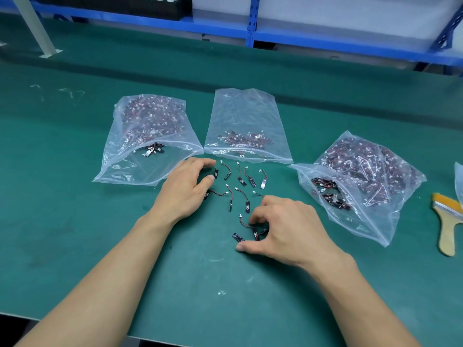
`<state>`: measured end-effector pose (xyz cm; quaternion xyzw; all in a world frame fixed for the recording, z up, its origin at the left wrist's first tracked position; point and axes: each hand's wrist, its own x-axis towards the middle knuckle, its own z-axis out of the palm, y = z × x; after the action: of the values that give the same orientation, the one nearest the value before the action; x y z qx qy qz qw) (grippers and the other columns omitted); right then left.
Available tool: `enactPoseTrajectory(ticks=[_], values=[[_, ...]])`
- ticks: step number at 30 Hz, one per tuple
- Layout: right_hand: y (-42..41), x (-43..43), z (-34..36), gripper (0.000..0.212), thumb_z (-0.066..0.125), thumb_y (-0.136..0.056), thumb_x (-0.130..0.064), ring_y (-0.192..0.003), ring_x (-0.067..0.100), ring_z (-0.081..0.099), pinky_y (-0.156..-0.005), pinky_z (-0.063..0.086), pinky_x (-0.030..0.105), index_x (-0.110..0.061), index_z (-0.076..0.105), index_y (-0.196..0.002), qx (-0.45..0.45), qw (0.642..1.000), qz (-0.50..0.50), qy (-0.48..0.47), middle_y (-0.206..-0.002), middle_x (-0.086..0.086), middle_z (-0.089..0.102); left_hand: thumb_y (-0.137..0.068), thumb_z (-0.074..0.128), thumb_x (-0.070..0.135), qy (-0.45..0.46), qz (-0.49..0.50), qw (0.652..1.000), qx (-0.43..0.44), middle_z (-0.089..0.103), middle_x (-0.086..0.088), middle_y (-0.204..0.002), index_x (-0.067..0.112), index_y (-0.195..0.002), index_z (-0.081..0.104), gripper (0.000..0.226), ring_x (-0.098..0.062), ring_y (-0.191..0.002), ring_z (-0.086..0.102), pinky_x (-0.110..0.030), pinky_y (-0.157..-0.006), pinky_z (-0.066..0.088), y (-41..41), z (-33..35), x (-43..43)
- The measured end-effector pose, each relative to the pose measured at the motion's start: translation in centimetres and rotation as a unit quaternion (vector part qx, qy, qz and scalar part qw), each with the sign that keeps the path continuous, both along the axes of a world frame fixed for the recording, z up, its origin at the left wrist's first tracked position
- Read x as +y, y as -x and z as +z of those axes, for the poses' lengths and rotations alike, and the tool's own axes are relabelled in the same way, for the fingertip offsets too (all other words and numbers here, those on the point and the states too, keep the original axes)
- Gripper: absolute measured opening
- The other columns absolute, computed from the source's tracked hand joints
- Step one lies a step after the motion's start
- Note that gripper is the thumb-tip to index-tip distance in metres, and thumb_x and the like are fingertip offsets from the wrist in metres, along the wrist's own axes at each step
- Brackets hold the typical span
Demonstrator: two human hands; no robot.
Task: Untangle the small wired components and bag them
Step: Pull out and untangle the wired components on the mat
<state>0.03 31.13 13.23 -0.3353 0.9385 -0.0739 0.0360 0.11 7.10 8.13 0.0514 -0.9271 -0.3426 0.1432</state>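
Several small wired components [241,180], each a black strip on a red-black lead with a white plug, lie spread in rows on the green mat below the middle bag [246,111], which holds only a few. My left hand [184,187] has its index finger and thumb curled round the leftmost component [216,174] of the back row. My right hand [284,229] curls its fingers over a small tangle of components [251,232], with the thumb resting on the mat just below it. Two fuller open bags lie at left [130,166] and right [370,221].
A wooden-handled brush [447,222] lies at the far right beside the edge of another plastic bag [459,176]. Blue shelving [253,21] runs along the back. A grey post [37,28] stands at the back left. The mat's front edge [195,343] is close to my forearms.
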Motion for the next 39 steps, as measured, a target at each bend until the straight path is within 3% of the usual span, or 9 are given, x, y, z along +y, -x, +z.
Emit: enactPoseTrajectory(ticks=[3, 7, 15, 19, 25, 29, 32, 36, 39], values=[[-0.3, 0.0, 0.0, 0.037, 0.068, -0.074, -0.069, -0.085, 0.008, 0.053, -0.069, 0.034, 0.028, -0.041, 0.072, -0.098, -0.038, 0.998, 0.027, 0.032, -0.099, -0.020, 0.053, -0.100, 0.053, 0.029, 0.003, -0.002, 1.000, 0.001, 0.058, 0.011, -0.130, 0.028, -0.132, 0.057, 0.033, -0.010, -0.128, 0.044, -0.033, -0.108, 0.036, -0.1, 0.0, 0.1], [-0.3, 0.4, 0.2, 0.007, 0.071, -0.075, -0.037, -0.073, 0.004, 0.052, -0.075, 0.051, 0.031, -0.032, 0.072, -0.080, -0.079, 0.993, 0.053, 0.074, -0.086, -0.017, 0.060, -0.100, 0.053, 0.031, 0.003, -0.004, 1.000, 0.001, 0.058, 0.012, -0.128, 0.030, -0.130, 0.058, 0.031, -0.010, -0.127, 0.044, -0.032, -0.106, 0.036, 0.0, 0.1, 0.0], [0.4, 1.2, 0.2, 0.013, 0.072, -0.067, -0.014, -0.065, 0.004, 0.062, -0.068, 0.055, 0.025, -0.026, 0.075, -0.073, -0.163, 0.977, 0.034, 0.130, -0.072, -0.011, 0.070, -0.097, 0.059, 0.026, -0.029, 0.004, 0.999, 0.035, 0.060, 0.016, -0.115, 0.030, -0.117, 0.066, 0.021, -0.008, -0.116, 0.049, -0.028, -0.098, 0.039, -0.3, 0.6, 0.4], [0.7, 1.6, 0.2, 0.021, 0.074, -0.066, -0.005, -0.055, 0.009, 0.065, -0.059, 0.057, 0.025, -0.027, 0.075, -0.067, -0.232, 0.950, -0.025, 0.208, -0.067, -0.008, 0.072, -0.096, 0.061, 0.020, -0.033, 0.014, 0.996, 0.078, 0.065, 0.012, -0.110, 0.026, -0.110, 0.070, 0.017, -0.007, -0.108, 0.053, -0.031, -0.096, 0.043, -0.8, 1.3, 0.7], [1.0, 1.5, 0.9, 0.029, 0.081, -0.068, 0.007, -0.065, 0.011, 0.069, -0.064, 0.055, 0.020, -0.022, 0.078, -0.066, -0.301, 0.862, -0.084, 0.399, -0.071, 0.002, 0.075, -0.092, 0.063, 0.029, -0.071, -0.089, 0.976, 0.187, 0.067, 0.008, -0.105, 0.016, -0.108, 0.071, 0.022, -0.013, -0.093, 0.063, -0.036, -0.082, 0.050, -2.6, 3.1, 3.4], [0.9, 1.1, 1.0, 0.038, 0.080, -0.069, 0.017, -0.059, 0.013, 0.066, -0.061, 0.055, 0.022, -0.021, 0.078, -0.064, -0.348, 0.789, -0.097, 0.497, -0.067, 0.003, 0.073, -0.071, 0.084, 0.056, -0.042, -0.199, 0.958, 0.204, 0.056, 0.005, -0.123, 0.017, -0.127, 0.059, 0.073, -0.012, -0.097, 0.060, -0.025, -0.083, 0.048, -3.4, 3.5, 5.7], [0.6, 0.8, 1.1, 0.035, 0.078, -0.067, 0.018, -0.059, 0.013, 0.065, -0.058, 0.054, 0.022, -0.017, 0.077, -0.065, -0.396, 0.737, -0.096, 0.539, -0.068, 0.003, 0.071, -0.062, 0.086, 0.064, 0.015, -0.249, 0.946, 0.208, 0.047, 0.001, -0.132, 0.022, -0.136, 0.048, 0.093, -0.012, -0.107, 0.057, -0.031, -0.085, 0.054, -3.5, 3.5, 7.0], [0.2, 0.0, 0.8, 0.021, 0.075, -0.063, 0.006, -0.067, 0.019, 0.065, -0.058, 0.054, 0.028, -0.013, 0.069, -0.070, -0.464, 0.671, -0.098, 0.569, -0.080, 0.011, 0.071, -0.081, 0.075, 0.057, 0.097, -0.245, 0.938, 0.226, 0.044, 0.005, -0.130, 0.027, -0.128, 0.050, 0.061, -0.014, -0.088, 0.058, -0.040, -0.063, 0.056, -3.5, 3.5, 7.7], [0.1, -0.4, 0.6, 0.024, 0.075, -0.061, 0.008, -0.065, 0.019, 0.070, -0.053, 0.055, 0.025, -0.007, 0.063, -0.076, -0.509, 0.626, -0.106, 0.581, -0.077, 0.010, 0.073, -0.090, 0.066, 0.048, 0.115, -0.244, 0.934, 0.233, 0.046, 0.003, -0.123, 0.016, -0.109, 0.065, 0.037, -0.013, -0.075, 0.053, -0.039, -0.056, 0.054, -3.5, 3.5, 7.6]])
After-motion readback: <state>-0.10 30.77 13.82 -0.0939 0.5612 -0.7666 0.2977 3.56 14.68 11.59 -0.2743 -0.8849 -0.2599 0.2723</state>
